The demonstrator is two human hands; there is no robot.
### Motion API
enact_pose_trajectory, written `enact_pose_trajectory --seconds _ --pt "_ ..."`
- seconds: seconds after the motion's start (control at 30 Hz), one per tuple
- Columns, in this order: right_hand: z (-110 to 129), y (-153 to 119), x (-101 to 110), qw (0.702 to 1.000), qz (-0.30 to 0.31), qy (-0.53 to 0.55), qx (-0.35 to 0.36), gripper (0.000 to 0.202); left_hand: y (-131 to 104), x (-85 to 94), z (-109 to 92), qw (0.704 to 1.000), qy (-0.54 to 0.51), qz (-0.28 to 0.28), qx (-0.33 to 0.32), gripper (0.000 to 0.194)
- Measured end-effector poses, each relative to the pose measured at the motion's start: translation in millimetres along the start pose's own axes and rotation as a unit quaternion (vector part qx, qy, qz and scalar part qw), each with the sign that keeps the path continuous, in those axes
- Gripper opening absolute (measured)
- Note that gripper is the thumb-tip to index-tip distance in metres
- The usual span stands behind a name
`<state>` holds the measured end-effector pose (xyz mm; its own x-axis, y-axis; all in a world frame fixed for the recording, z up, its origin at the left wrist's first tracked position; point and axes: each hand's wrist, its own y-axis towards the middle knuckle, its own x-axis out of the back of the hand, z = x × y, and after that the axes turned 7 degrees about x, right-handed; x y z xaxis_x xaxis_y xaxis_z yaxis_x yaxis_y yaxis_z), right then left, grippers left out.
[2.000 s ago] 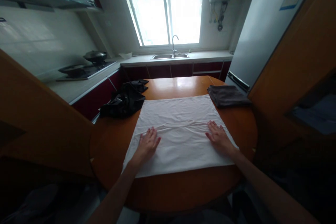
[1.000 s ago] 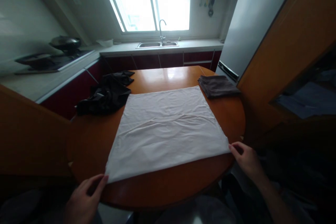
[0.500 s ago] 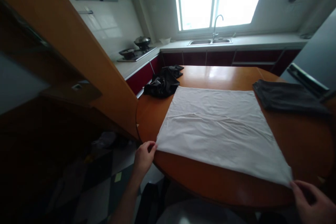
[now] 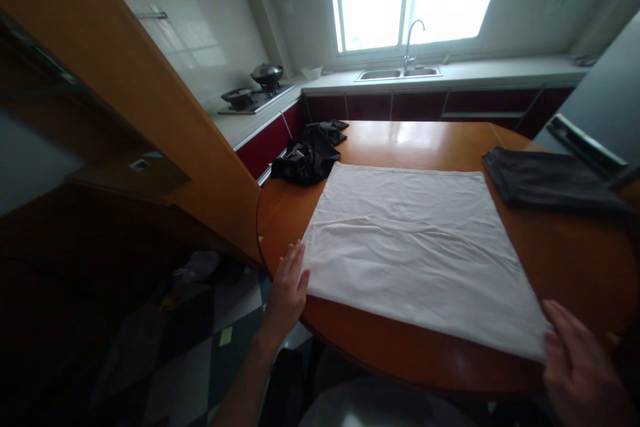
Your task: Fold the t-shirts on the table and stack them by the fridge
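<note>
A white cloth [image 4: 420, 267], perhaps a garment, lies spread on the wooden table [image 4: 400, 347], with a folded layer over its near half and some wrinkles. My left hand [image 4: 287, 290] rests at the cloth's near left edge, fingers stretched out and touching its side. At the near right corner is my right hand [image 4: 575, 353], slightly blurred, its fingers extended along the cloth's edge. Neither hand grips the fabric.
Black bunched clothing [image 4: 310, 157] lies at the table's far left. A folded dark grey cloth [image 4: 550, 180] sits on the right. Beyond are a sink [image 4: 400, 73], a stove [image 4: 260, 99] with pans and a fridge [image 4: 605, 100]. A wooden partition [image 4: 165, 107] stands at left.
Both hands have let go of the near corners, where they pinched the cloth. Their fingers have straightened and moved slightly forward along its sides. The cloth's near corners have shifted slightly inward.
</note>
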<state>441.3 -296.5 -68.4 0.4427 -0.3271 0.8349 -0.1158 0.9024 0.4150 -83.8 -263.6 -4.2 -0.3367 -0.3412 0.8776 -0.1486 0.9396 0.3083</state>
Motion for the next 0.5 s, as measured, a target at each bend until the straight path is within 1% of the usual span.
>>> enact_pose_trajectory --seconds 0.07,0.13,0.23,0.3,0.37,0.4,0.43,0.5 --pt "20.5 8.2 -6.8 0.998 0.010 -0.063 0.008 0.071 -3.3 -10.7 1.4 0.997 0.054 0.044 -0.025 0.059" --pt "33.0 8.6 -14.7 0.994 0.018 -0.108 0.014 0.073 -7.6 -19.4 7.5 0.993 0.095 0.064 -0.033 0.063" --pt "37.4 4.4 -21.2 0.991 0.021 -0.129 -0.005 0.070 -10.7 -27.5 20.5 0.990 0.116 0.075 -0.028 0.063" --pt "34.3 7.7 -18.9 0.992 0.021 -0.121 -0.036 0.067 -5.7 -29.4 29.7 0.991 0.108 0.075 -0.017 0.062" --pt "28.3 21.8 -10.9 0.993 0.006 -0.100 -0.055 0.063 9.7 -27.6 37.9 0.994 0.084 0.063 -0.012 0.061" --pt "24.4 33.7 -5.4 0.995 -0.012 -0.086 -0.058 0.062 22.3 -25.4 41.0 0.996 0.066 0.050 -0.016 0.061" --pt "19.9 48.6 0.7 0.996 -0.034 -0.070 -0.053 0.060 38.2 -22.4 43.0 0.998 0.046 0.033 -0.025 0.061" --pt "9.2 87.0 11.8 0.996 -0.076 -0.039 -0.030 0.056 79.1 -15.8 42.9 0.999 0.007 -0.006 -0.047 0.061"
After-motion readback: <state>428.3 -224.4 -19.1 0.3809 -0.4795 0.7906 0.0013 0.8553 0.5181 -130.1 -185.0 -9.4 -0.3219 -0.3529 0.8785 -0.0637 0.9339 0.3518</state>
